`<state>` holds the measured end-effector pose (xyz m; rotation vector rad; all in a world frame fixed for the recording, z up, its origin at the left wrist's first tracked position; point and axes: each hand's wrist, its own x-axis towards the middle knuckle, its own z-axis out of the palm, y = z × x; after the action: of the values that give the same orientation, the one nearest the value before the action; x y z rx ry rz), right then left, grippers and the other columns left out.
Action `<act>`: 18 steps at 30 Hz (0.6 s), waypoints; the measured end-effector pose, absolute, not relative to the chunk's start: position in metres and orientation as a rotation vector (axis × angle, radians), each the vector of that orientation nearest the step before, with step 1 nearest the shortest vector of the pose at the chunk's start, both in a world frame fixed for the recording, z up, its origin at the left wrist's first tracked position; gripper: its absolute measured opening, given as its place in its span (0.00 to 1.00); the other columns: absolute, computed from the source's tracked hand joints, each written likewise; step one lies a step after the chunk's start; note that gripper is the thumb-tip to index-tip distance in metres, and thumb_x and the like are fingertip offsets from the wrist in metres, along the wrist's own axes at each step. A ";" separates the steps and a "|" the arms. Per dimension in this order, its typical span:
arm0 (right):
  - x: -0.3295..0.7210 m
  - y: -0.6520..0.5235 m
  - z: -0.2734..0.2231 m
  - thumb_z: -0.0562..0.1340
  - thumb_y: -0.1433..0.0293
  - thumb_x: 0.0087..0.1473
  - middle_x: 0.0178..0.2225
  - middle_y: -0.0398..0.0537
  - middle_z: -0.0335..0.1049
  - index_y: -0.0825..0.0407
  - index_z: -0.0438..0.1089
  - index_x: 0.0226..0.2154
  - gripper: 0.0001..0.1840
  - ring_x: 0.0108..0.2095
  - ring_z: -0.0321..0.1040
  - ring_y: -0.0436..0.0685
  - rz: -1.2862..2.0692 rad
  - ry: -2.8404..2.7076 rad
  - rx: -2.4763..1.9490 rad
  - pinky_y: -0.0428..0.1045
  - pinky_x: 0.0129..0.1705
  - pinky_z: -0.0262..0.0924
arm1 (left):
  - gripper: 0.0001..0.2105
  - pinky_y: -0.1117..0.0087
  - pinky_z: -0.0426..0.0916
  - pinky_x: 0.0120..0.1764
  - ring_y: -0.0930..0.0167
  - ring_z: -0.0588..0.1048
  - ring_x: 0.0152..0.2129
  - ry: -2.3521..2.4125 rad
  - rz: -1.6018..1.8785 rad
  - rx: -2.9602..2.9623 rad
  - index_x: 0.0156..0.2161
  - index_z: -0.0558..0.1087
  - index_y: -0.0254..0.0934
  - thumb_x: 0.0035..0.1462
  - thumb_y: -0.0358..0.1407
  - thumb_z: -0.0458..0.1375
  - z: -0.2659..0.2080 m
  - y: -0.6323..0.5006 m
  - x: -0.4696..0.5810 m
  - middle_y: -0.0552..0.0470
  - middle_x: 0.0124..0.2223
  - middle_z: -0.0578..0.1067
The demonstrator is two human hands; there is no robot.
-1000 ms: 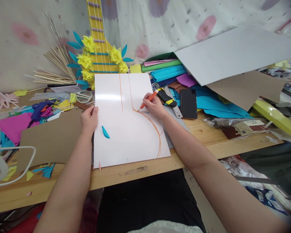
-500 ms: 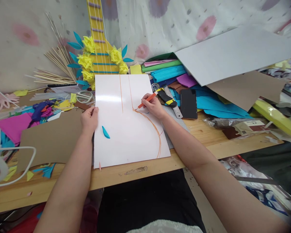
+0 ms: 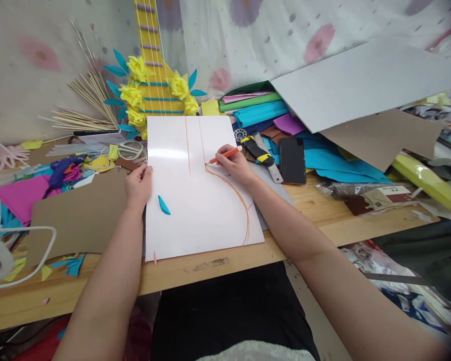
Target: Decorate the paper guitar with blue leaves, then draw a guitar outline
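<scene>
A white board (image 3: 195, 215) lies flat on the wooden table in front of me. My left hand (image 3: 138, 184) pinches its left edge between thumb and fingers. My right hand (image 3: 235, 164) holds an orange marker (image 3: 229, 153), its tip at the lower end of the right of two straight orange lines. From there a curved orange outline (image 3: 237, 190) sweeps down to the board's lower right. A small blue paper leaf (image 3: 164, 205) rests on the board's left part, and a pink scrap (image 3: 155, 257) is at its lower left edge.
Behind the board stands a yellow guitar shape (image 3: 160, 93) with paper flowers. To the right are a utility knife (image 3: 258, 151), a metal ruler (image 3: 274, 170), a black phone (image 3: 292, 160) and coloured paper. Scissors (image 3: 131, 150), brown cardboard (image 3: 78, 215) and scraps lie left.
My right hand has shifted slightly up and left with the marker, whose tip moved from the curve's start to the straight line's lower end. My left hand has stayed put.
</scene>
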<state>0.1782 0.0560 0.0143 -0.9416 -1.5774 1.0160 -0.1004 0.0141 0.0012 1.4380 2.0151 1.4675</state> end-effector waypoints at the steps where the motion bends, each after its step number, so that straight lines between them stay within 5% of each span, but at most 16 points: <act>1: 0.178 0.056 0.014 0.60 0.59 0.50 0.23 0.41 0.63 0.52 0.62 0.27 0.13 0.26 0.61 0.47 1.016 -1.578 -0.948 0.44 0.28 0.54 | 0.13 0.72 0.67 0.35 0.70 0.73 0.30 2.013 1.468 1.439 0.36 0.76 0.34 0.51 0.40 0.55 0.001 0.014 -0.100 0.52 0.31 0.77; 18: 0.182 0.059 0.012 0.60 0.61 0.51 0.22 0.40 0.63 0.52 0.61 0.26 0.12 0.23 0.59 0.46 1.019 -1.589 -0.976 0.44 0.26 0.54 | 0.12 0.72 0.68 0.36 0.70 0.74 0.31 2.031 1.466 1.437 0.37 0.76 0.34 0.51 0.39 0.55 0.001 0.014 -0.100 0.52 0.32 0.77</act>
<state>0.1818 0.0586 0.0122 -0.9763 -1.5890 1.0188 -0.0998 0.0142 0.0006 1.4372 2.0313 1.4663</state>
